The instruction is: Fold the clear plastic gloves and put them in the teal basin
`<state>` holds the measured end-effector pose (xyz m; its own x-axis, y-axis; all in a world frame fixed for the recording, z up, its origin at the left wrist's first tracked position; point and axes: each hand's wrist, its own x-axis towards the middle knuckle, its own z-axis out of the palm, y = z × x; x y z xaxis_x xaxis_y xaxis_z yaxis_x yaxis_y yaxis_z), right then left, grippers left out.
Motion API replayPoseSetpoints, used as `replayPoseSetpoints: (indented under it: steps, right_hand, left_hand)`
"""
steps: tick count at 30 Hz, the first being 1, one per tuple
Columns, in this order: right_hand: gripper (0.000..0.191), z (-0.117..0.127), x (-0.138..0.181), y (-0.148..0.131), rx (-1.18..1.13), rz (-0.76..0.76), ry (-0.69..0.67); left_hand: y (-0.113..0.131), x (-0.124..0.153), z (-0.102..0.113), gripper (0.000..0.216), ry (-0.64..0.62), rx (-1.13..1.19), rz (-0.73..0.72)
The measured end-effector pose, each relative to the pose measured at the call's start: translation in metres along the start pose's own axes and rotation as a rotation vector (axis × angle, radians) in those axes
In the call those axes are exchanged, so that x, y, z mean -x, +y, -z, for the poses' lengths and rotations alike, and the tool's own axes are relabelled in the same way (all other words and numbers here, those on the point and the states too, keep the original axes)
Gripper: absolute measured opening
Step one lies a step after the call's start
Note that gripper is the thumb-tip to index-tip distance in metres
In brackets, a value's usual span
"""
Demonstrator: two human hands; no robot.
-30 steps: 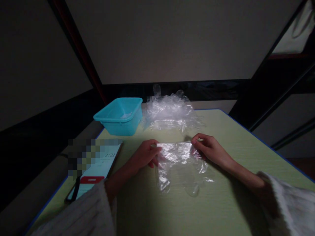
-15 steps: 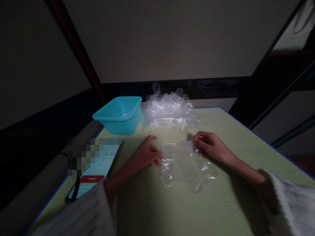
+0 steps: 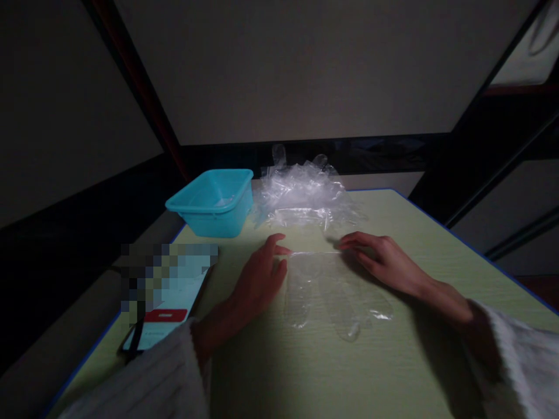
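Note:
A clear disposable plastic glove [image 3: 323,291] lies flat on the table, its cuff edge away from me and its fingers toward me. My left hand [image 3: 262,273] is at the glove's upper left corner, fingers apart, a fingertip touching or just beside the cuff edge. At the upper right corner is my right hand [image 3: 384,262], its fingers stretched out loosely over the cuff edge with nothing visibly gripped. Behind the glove sits a heaped pile of similar clear gloves [image 3: 301,189].
A turquoise plastic basket [image 3: 212,224] stands at the back left, with something whitish inside. A phone [image 3: 174,297] with a lit screen lies at the left, partly behind my left sleeve. The pale green table [image 3: 271,372] has a blue edge; a panel rises behind it.
My left hand has moved up along the glove's side to its cuff corner. My right hand's fingers have loosened and straightened, and the glove now lies flatter.

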<state>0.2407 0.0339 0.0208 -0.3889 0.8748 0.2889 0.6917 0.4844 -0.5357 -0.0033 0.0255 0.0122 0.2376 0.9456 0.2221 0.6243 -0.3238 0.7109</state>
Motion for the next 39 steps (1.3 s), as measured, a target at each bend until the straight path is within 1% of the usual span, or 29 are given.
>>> replayPoseSetpoints:
  steps: [3,6,12,16,20,23,26,29,32,35,39]
  right_hand:
    - [0.031,0.001,0.001,0.001,0.022,-0.03,-0.055]
    - [0.036,0.002,0.001,0.002,0.029,-0.054,-0.074]
    - [0.03,0.001,0.001,0.004,-0.006,-0.072,-0.039]
    - [0.028,0.001,0.001,0.004,-0.009,-0.078,-0.017]
    - [0.029,0.0,0.002,0.002,-0.078,-0.052,-0.077]
    - [0.029,0.0,0.003,0.0,-0.11,-0.032,-0.112]
    - [0.03,0.002,0.003,0.0,-0.054,-0.044,-0.028]
    - [0.039,0.006,0.002,0.002,-0.015,-0.021,0.028]
    - [0.047,0.008,0.003,0.005,0.025,0.093,-0.032]
    - [0.049,0.007,0.003,0.008,0.049,0.198,-0.106]
    - [0.048,0.005,0.004,0.009,0.043,0.218,-0.136]
  left_hand:
    - [0.0,0.005,-0.003,0.039,-0.04,-0.178,-0.129]
    - [-0.001,0.006,-0.005,0.038,-0.05,-0.276,-0.197]
    - [-0.003,0.003,-0.007,0.035,-0.101,-0.382,-0.201]
    - [-0.005,0.002,-0.008,0.04,-0.152,-0.436,-0.18]
    - [-0.008,-0.001,-0.01,0.046,-0.184,-0.457,-0.141]
    - [-0.01,-0.003,-0.01,0.048,-0.157,-0.454,-0.141]
    - [-0.009,-0.002,-0.008,0.045,-0.09,-0.439,-0.165]
    - [-0.006,0.0,-0.005,0.038,-0.037,-0.402,-0.212]
    - [-0.002,0.002,-0.002,0.033,-0.01,-0.348,-0.23]
    - [0.0,0.003,0.001,0.03,0.01,-0.3,-0.235]
    - [0.002,0.004,0.002,0.028,0.008,-0.285,-0.278]
